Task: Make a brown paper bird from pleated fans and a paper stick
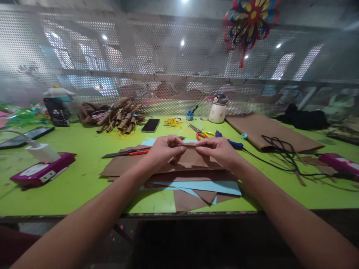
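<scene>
Between my two hands a sheet of brown paper (190,158) is pinched along its far edge, which looks narrowly folded or rolled. My left hand (166,149) grips that edge on the left, thumb below and fingers above. A short way to the right, my right hand (217,149) pinches the same edge. Beneath lies a stack of brown sheets (120,166) with light blue paper (207,186) sticking out in front. A utility knife (131,152) with a red part rests on the stack beside my left hand. Scissors (200,130) and a blue-handled tool (235,145) lie beyond my right hand.
Rolled brown paper tubes (120,117) with yellow string lie at the back left, near a phone (150,125). Purple power strips (45,172) sit at both sides. A black cable (288,157), folded brown paper (272,130) and a white bottle (218,109) occupy the right.
</scene>
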A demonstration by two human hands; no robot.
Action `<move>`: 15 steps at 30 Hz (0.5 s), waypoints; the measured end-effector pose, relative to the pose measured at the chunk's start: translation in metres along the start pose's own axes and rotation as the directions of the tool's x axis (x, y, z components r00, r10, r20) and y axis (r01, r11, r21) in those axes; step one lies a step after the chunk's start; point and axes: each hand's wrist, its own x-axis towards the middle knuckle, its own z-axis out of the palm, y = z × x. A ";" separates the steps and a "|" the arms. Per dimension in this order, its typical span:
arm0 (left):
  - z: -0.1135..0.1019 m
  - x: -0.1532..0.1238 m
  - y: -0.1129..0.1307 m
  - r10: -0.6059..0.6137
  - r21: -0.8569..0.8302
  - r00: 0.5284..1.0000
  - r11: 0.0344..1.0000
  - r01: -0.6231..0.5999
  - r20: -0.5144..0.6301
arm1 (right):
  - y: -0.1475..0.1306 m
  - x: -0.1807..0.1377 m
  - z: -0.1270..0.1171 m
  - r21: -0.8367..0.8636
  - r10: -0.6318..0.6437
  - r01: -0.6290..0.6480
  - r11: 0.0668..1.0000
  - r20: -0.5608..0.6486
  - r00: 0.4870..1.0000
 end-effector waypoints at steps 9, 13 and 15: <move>-0.003 0.000 0.007 0.062 0.264 0.997 0.962 -0.074 0.051 | -0.001 -0.001 0.002 -0.037 -0.029 0.029 0.999 -0.014 0.999; -0.005 0.001 0.008 0.080 0.412 0.994 0.905 -0.105 0.078 | -0.003 -0.003 0.007 -0.178 -0.116 0.112 0.978 -0.013 0.993; -0.006 0.001 0.007 0.042 0.405 0.995 0.911 -0.076 0.092 | -0.003 -0.004 0.010 -0.215 -0.156 0.148 0.965 -0.021 0.987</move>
